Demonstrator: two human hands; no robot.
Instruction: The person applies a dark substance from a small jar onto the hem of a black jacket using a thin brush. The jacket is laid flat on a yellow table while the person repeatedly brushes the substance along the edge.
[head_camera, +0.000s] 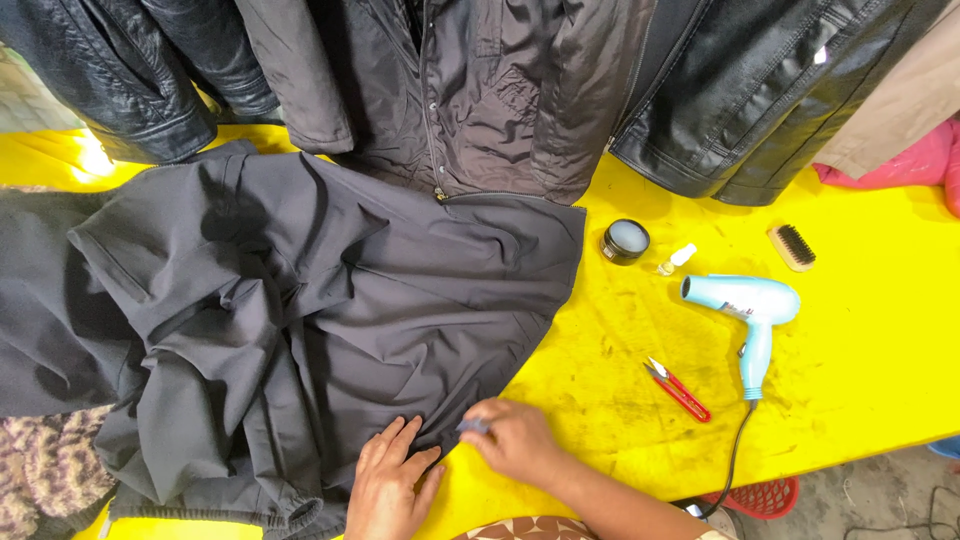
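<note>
Head view: a dark grey, thin, woven-fabric jacket (330, 300) is spread rumpled over the bright yellow table (860, 360), its hem at the near edge. It is judged light, soft and limp, best taken by hem or seam. The left hand (388, 490) is laid flat and open on the hem, gripping nothing. Just right of it, the right hand (515, 440) is pinched shut on a small bluish object (473, 426), too hidden to identify. Right of the jacket are seen a round black tin (625, 241), red-handled thread snips (678, 389) and a pale blue hairdryer (750, 320).
</note>
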